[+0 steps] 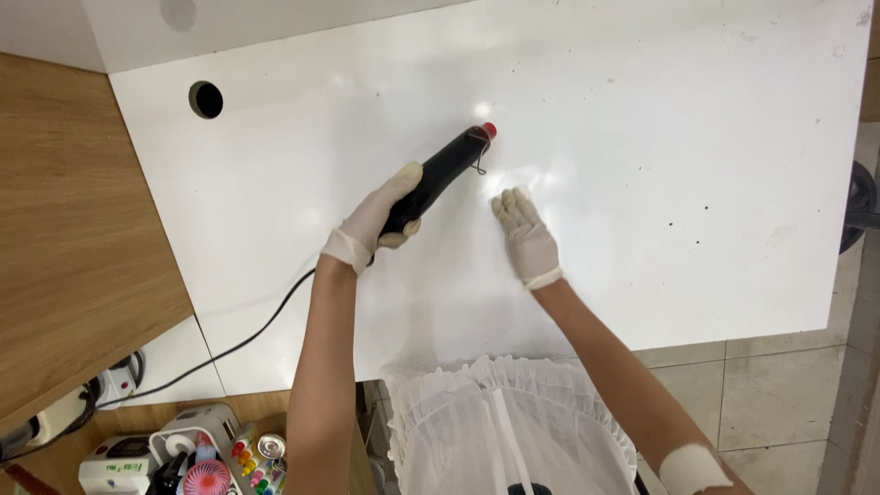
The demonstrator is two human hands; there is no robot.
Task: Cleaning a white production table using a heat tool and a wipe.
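Observation:
My left hand (371, 220), in a cream glove, is shut on the handle of a black corded tool (440, 174) with a red tip. The tool points up and right, its tip low over the white table (642, 165). A small wire hook hangs off it near the tip. My right hand (525, 234), also gloved, lies flat on the table just right of the tool, fingers together and pointing away from me. It holds nothing.
The tool's black cord (229, 344) runs down-left off the table's front edge. A round cable hole (205, 99) sits at the table's far left. A wooden surface (64, 229) adjoins on the left. Small appliances and bottles (202, 454) stand below. Tiled floor (779, 385) shows at right.

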